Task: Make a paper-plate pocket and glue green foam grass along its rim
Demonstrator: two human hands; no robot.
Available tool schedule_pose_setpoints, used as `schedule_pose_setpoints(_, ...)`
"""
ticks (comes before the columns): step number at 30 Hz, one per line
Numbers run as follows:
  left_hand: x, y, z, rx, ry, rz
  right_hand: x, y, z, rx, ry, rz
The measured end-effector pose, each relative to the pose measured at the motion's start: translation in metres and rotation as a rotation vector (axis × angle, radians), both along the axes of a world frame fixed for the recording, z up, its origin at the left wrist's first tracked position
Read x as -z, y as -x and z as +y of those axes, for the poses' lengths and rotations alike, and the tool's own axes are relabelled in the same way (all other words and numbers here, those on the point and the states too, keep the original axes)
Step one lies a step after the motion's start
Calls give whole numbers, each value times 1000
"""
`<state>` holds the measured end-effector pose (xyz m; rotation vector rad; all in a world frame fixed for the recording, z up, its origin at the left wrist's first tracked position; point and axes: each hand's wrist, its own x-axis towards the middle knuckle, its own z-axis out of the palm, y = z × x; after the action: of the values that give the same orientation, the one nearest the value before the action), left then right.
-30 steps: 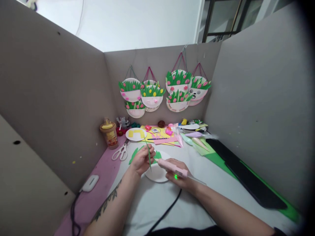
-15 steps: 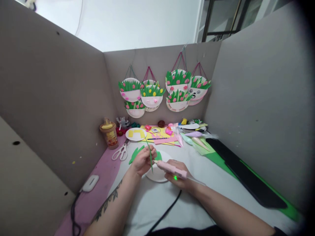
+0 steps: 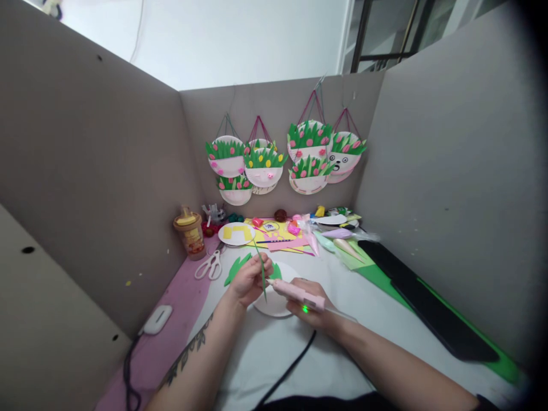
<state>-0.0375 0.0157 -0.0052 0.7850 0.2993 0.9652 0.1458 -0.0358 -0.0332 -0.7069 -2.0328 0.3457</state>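
Note:
My left hand [image 3: 250,281] pinches a narrow green paper leaf [image 3: 264,285], held edge-on and upright. In my right hand [image 3: 314,305] is a pink glue gun [image 3: 299,293] with a green light lit on its underside. Its nozzle points left and meets or nearly meets the leaf; I cannot tell which. Below both hands lies a white paper plate [image 3: 276,308], partly covered by them. A green cut piece [image 3: 276,270] shows on the plate behind my left fingers. More green paper leaves [image 3: 237,268] lie just left of the plate.
White-handled scissors [image 3: 209,266] and a brown cup [image 3: 189,235] stand to the left. A plate with yellow pieces [image 3: 237,234] lies at the back. Decorated plate baskets [image 3: 264,168] hang on the rear panel. A long black object [image 3: 428,302] lies along the right wall. A black cord [image 3: 287,371] runs toward me.

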Motion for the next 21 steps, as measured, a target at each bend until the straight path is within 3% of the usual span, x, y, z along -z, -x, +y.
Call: schedule_pose_setpoints(21,-4,-1,-3,-8,13,-5,11,0,4,45,9,-25)
